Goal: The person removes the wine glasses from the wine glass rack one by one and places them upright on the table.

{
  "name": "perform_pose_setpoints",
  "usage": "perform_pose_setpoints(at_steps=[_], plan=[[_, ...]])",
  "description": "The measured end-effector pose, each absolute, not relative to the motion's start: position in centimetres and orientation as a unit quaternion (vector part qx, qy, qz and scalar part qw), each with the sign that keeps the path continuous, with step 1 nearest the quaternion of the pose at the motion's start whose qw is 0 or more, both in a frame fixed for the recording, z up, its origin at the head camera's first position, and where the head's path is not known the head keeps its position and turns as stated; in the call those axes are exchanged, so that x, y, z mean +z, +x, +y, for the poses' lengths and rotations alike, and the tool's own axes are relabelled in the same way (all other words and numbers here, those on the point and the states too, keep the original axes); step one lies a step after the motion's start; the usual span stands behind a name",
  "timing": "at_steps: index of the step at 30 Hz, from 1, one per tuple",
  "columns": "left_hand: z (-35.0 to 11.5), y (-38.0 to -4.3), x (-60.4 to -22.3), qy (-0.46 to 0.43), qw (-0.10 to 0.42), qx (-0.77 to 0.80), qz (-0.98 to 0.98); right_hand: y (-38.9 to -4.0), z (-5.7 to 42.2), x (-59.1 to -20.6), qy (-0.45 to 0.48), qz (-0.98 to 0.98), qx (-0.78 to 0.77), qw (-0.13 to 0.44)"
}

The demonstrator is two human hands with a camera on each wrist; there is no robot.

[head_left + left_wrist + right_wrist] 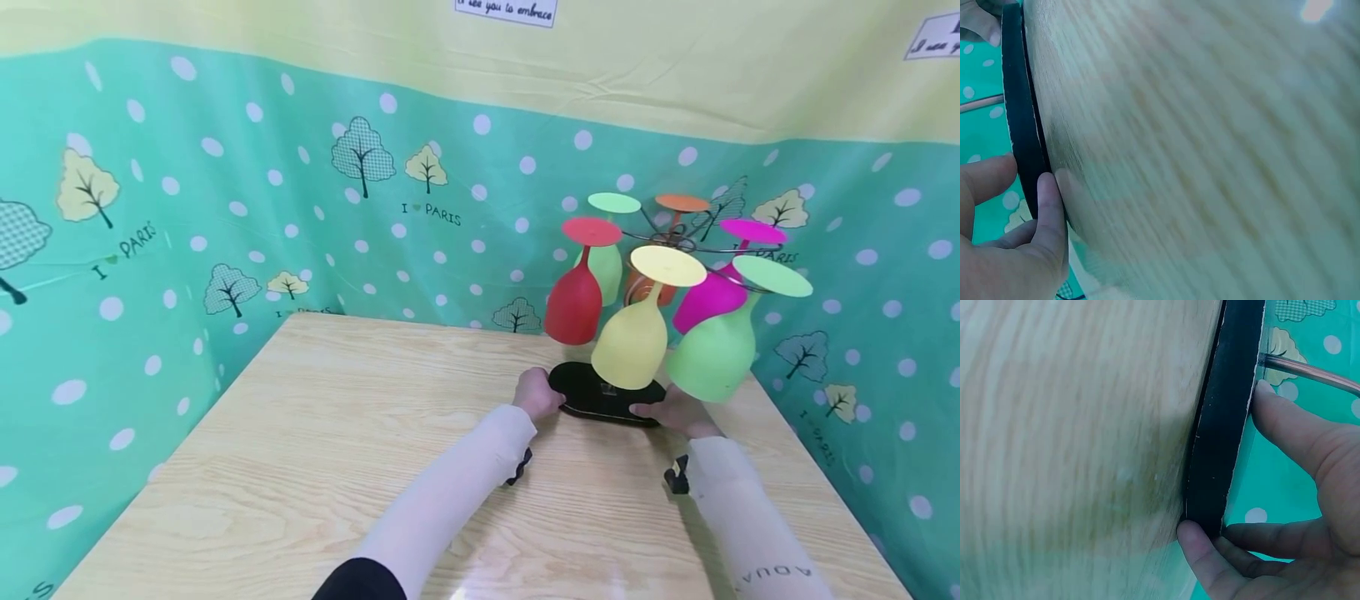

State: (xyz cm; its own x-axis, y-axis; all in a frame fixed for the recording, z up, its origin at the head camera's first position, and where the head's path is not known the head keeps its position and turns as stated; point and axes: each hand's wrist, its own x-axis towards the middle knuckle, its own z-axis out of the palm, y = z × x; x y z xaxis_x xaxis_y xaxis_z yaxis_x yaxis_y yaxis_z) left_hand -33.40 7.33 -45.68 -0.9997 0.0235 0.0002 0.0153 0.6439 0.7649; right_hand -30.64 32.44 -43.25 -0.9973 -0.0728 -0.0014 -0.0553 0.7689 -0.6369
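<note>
Standing over the back right of the table (pixel 337 433), the rack (pixel 678 240) could be toppled, being likely top-heavy, if its ends are raised unevenly. It is pointed upright; the base (pixel 592 393) is laid with its long axis left to right, right end slightly nearer. Glasses (pixel 630 346) are hung mouths down, could be knocked together by a jolt. Base ends are gripped by left hand (pixel 537 394) and right hand (pixel 681 412); whether it is lifted cannot be told.

Goblets (pixel 630 348) overhanging the black base (pixel 585 393), open tabletop (pixel 337 417) leftward, patterned curtain (pixel 292 196) behind
</note>
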Motion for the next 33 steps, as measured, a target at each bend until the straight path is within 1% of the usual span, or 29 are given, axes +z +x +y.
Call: perform_pose_setpoints(at_steps=[15, 25, 33], plan=[[6.2, -32.8, -45.1, 0.009, 0.004, 0.421, 0.907, -30.8, 31.4, -43.3, -0.043, 0.937, -0.348, 0.000], [5.2, -32.8, -45.2, 0.008, 0.006, 0.430, 0.903, -31.0, 30.8, -43.5, -0.050, 0.938, -0.343, -0.002], [4.7, -33.0, -45.5, 0.004, -0.001, 0.425, 0.905, -30.8, 29.9, -43.2, -0.054, 0.940, -0.336, -0.014]])
